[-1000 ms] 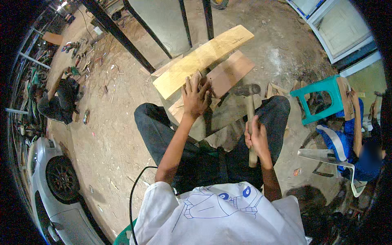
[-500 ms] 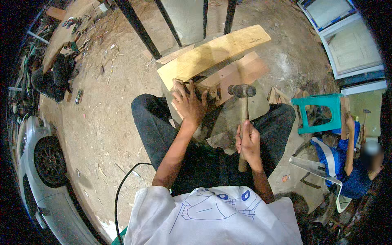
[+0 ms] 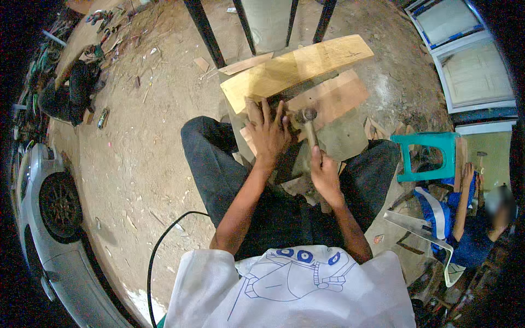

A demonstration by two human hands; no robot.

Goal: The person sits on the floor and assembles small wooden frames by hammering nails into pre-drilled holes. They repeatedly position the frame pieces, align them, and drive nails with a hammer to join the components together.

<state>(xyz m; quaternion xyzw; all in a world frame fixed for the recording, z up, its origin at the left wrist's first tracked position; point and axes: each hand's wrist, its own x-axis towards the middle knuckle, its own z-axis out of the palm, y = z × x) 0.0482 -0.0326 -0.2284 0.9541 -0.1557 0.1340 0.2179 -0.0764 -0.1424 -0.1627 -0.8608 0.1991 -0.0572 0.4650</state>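
My left hand (image 3: 267, 138) presses down with its fingers spread, just below the left part of a long, pale yellow curved board (image 3: 301, 63). What lies beneath the palm is shadowed and hidden. My right hand (image 3: 327, 176) grips the wooden handle of a hammer (image 3: 311, 133). The hammer's dark head is close to the fingertips of my left hand; whether it touches anything there I cannot tell. A flat reddish-brown board (image 3: 342, 93) lies on the grey work surface (image 3: 344, 136) between my knees.
Dark metal legs (image 3: 205, 33) stand beyond the yellow board. At the right are a green plastic stool (image 3: 402, 158) and a co-worker in blue (image 3: 476, 240). Framed panels (image 3: 476, 76) lean at the far right. A silver car (image 3: 71, 273) is on the left, and a black cable (image 3: 158, 246) curves beside me.
The hammer head has swung left and toward my left hand, my right hand moving slightly with it. The whole view has shifted a little. My left hand keeps its place by the yellow board.
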